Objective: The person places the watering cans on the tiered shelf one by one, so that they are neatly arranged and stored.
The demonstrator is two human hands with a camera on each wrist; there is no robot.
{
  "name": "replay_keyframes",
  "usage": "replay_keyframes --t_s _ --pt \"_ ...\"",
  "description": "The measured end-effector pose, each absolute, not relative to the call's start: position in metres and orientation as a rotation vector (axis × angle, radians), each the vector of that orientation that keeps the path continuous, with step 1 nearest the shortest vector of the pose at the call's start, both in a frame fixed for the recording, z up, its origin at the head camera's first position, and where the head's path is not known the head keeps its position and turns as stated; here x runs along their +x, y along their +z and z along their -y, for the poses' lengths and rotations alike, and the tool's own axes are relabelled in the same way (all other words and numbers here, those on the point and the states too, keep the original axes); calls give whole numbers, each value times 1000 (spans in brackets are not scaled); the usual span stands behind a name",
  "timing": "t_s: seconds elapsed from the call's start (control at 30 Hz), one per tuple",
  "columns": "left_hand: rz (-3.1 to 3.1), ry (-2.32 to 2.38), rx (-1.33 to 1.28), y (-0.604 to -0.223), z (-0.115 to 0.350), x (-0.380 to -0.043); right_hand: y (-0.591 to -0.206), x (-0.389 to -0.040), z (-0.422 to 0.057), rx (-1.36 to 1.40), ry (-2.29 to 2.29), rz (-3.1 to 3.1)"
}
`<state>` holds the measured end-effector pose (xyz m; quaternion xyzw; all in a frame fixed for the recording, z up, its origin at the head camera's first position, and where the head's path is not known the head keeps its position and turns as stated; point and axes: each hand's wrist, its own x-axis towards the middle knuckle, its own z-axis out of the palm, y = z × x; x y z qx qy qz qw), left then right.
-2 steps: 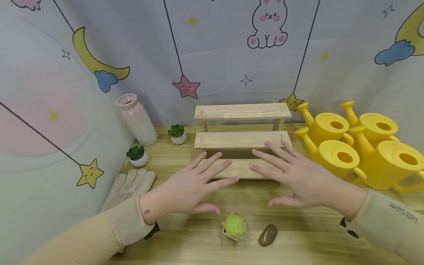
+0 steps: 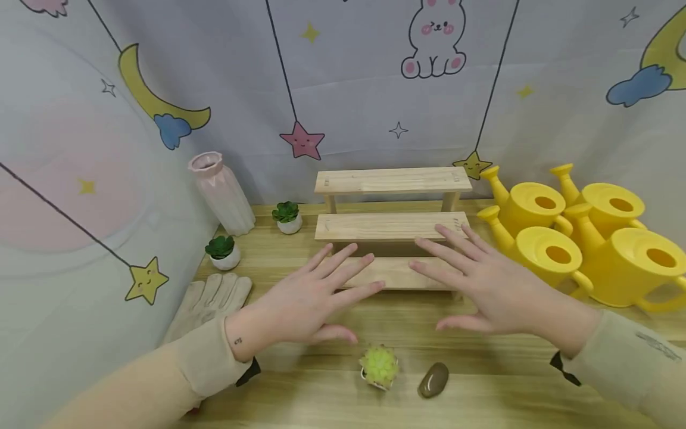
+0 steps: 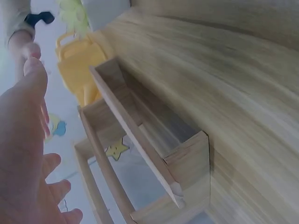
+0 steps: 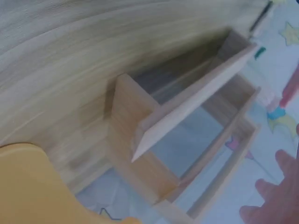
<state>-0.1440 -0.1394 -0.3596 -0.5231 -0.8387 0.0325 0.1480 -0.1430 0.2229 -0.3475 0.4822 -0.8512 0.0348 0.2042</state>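
Both hands hover over the table with palms down and fingers spread, holding nothing. The left hand (image 2: 308, 301) is in front of the left side of a three-tier wooden shelf (image 2: 393, 226). Opposite it, the right hand (image 2: 495, 286) overlaps the shelf's right side in the head view. Below and between them stand a small light-green succulent (image 2: 379, 364) in a white pot and a smooth brown stone (image 2: 433, 380). In the left wrist view the bare shelf (image 3: 140, 135) shows beyond the hand's edge; the right wrist view shows the shelf (image 4: 187, 107) from its other end.
At the right stand several yellow watering cans (image 2: 546, 256). Toward the left are a pink-and-white vase (image 2: 225, 196), two dark-green potted succulents (image 2: 287, 217) and pale work gloves (image 2: 211, 298), partly behind the left sleeve. A patterned curtain (image 2: 354, 77) hangs behind the wooden table (image 2: 300, 393).
The right hand has shifted slightly to the right. The left hand has barely moved, and the objects on the table stay in place.
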Motion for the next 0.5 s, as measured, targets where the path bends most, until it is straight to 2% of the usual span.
replay_keyframes --t_s 0.2,0.5 --pt "2471 -62 -1268 -364 140 -154 -346 -135 -255 1035 265 2324" --pt "2725 -753 -602 -389 154 -160 -351 -115 -329 460 412 2210"
